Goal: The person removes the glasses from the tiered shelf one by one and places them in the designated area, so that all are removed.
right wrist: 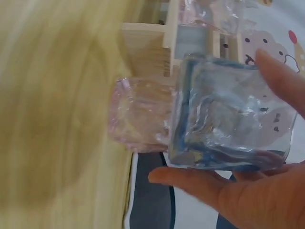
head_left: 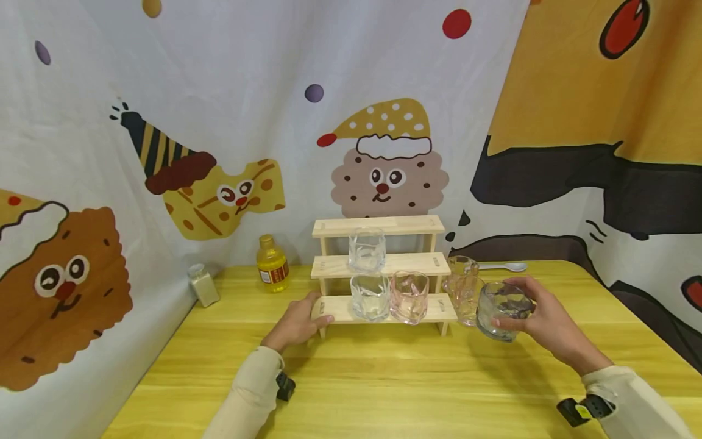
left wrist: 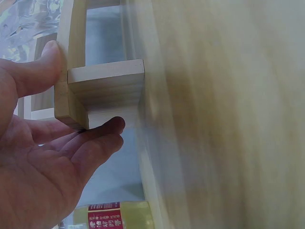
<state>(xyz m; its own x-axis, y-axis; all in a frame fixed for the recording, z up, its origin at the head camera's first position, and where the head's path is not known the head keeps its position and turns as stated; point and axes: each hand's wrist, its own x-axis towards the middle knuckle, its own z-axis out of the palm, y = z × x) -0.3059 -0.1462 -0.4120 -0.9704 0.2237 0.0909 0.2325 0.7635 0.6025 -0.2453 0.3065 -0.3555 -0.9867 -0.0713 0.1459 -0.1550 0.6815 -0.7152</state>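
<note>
The right hand (head_left: 554, 327) grips a grey glass (head_left: 496, 303) — a pink glass (head_left: 466, 305) stands between it and the rack (head_left: 378, 226) — left hand (head_left: 298, 321) pinching the rack's end, bottle (head_left: 272, 265) beyond.

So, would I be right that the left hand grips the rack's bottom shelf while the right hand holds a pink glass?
The glass in the right hand is bluish-grey, not pink, as the right wrist view shows; the left hand grips the bottom shelf.

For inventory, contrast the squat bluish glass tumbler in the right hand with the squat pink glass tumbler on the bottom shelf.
The bluish tumbler looks smoky; the pink tumbler, rosy. The right hand grips the bluish tumbler; the pink tumbler stands on the wooden shelf. Both are transparent glass.
</note>
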